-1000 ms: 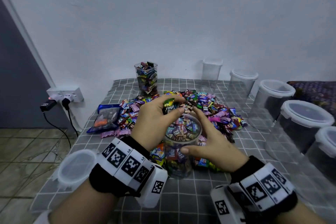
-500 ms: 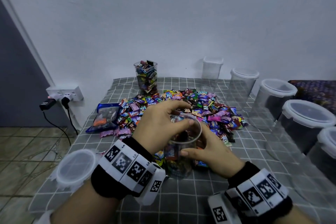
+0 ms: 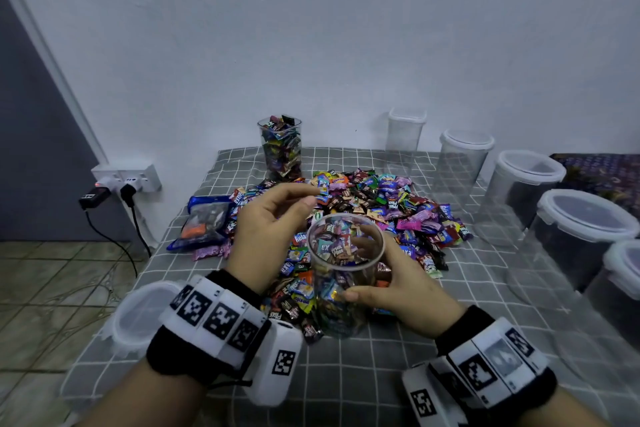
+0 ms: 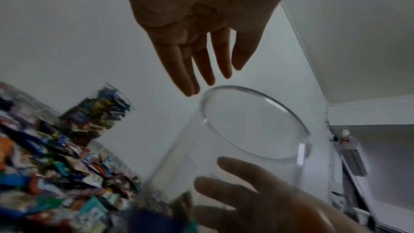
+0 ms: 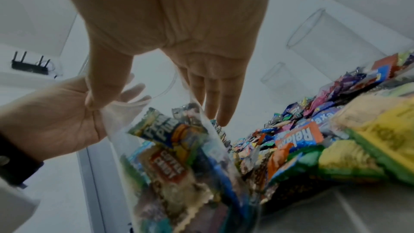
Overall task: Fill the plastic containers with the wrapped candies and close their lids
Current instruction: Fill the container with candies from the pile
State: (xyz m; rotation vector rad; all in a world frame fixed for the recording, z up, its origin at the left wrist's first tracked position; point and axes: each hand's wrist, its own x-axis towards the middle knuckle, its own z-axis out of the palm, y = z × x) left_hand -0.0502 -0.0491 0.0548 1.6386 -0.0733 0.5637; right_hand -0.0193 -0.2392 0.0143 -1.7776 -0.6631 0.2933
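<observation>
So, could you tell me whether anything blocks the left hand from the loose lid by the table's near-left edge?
Nothing visible does: the round translucent plastic lid lies uncovered on the checked cloth, just left of the left hand.

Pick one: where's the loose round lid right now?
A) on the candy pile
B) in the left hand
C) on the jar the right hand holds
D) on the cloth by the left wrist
D: the round lid lies flat on the checked cloth just outside the left wrist, while the jar gripped by the right hand is open-topped and the left hand holds nothing.
</observation>
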